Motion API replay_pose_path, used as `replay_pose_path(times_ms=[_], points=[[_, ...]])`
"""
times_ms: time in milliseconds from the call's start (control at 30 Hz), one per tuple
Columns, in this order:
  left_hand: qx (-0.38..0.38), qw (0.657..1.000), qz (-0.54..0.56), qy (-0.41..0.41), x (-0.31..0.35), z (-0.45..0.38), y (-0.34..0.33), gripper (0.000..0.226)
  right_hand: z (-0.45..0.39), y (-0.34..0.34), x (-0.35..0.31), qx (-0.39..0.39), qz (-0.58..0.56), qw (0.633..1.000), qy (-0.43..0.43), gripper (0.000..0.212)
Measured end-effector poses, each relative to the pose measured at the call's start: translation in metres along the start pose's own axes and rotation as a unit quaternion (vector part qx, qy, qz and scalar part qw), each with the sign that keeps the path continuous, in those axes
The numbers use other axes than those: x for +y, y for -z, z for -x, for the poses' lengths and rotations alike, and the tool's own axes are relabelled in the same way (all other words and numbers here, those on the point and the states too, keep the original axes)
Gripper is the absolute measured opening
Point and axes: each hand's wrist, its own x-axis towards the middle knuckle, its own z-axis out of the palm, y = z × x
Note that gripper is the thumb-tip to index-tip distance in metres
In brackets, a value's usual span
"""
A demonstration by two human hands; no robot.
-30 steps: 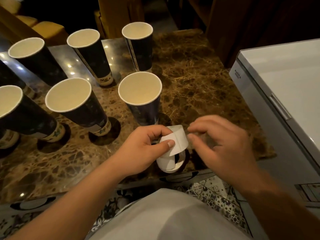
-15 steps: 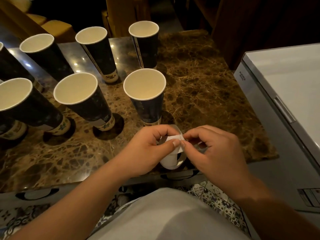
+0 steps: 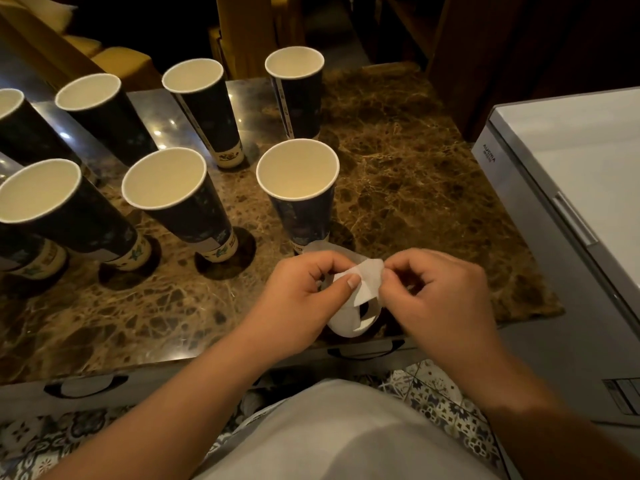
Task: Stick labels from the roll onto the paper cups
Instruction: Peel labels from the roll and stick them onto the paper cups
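both hands, left hand (image 3: 298, 299) and right hand (image 3: 436, 299), pinch the label roll (image 3: 353, 306), peeling one; next stick it on the near cup (image 3: 298, 188).

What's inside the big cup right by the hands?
The nearest dark paper cup shows only its bare cream inner wall; nothing sits inside as far down as the view reaches. Its bottom is hidden by the near rim.

Brown marble countertop (image 3: 408, 174) with 2 drawer handles (image 3: 85, 385) below. White chest freezer (image 3: 575, 174) at right; patterned floor tiles (image 3: 433, 403).
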Motion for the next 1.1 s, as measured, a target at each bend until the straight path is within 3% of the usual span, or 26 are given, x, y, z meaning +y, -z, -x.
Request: replay_pose_path(times_ms=[133, 267, 333, 400, 467, 567, 633, 933, 1100], points=[[0.022, 0.999, -0.008, 0.048, -0.001, 0.002, 0.0, 0.014, -0.009, 0.009, 0.013, 0.028, -0.122, 0.982, -0.143, 0.018], [-0.007, 0.993, -0.12, 0.008, -0.002, 0.0, -0.001, 0.015, -0.016, 0.019, 0.022, 0.082, -0.145, 0.966, -0.197, 0.018], [-0.022, 0.983, -0.179, -0.042, -0.002, -0.002, -0.002, 0.026, -0.016, 0.022, 0.019, 0.104, -0.085, 0.981, -0.141, 0.014], [-0.024, 0.972, -0.219, -0.081, 0.0, -0.004, -0.003, 0.041, -0.014, 0.022, 0.016, 0.123, 0.007, 0.992, -0.028, 0.011], [0.02, 0.968, -0.228, -0.103, 0.005, -0.003, -0.004, 0.047, -0.01, 0.02, 0.015, 0.136, 0.074, 0.985, 0.071, 0.01], [0.09, 0.988, -0.111, -0.06, 0.022, -0.001, -0.002, 0.026, -0.004, 0.014, 0.012, 0.141, 0.115, 0.969, 0.167, 0.013], [0.06, 0.998, 0.022, 0.029, 0.031, -0.002, -0.002, 0.033, -0.001, 0.009, 0.011, 0.144, 0.132, 0.958, 0.209, 0.014], [0.042, 0.98, 0.131, 0.143, 0.04, -0.004, 0.004, 0.021, 0.002, 0.003, 0.007, 0.089, 0.126, 0.952, 0.265, 0.014], [0.075, 0.988, 0.091, 0.097, 0.038, 0.004, 0.003, 0.019, 0.003, 0.001, 0.005, 0.08, 0.105, 0.958, 0.255, 0.019]])
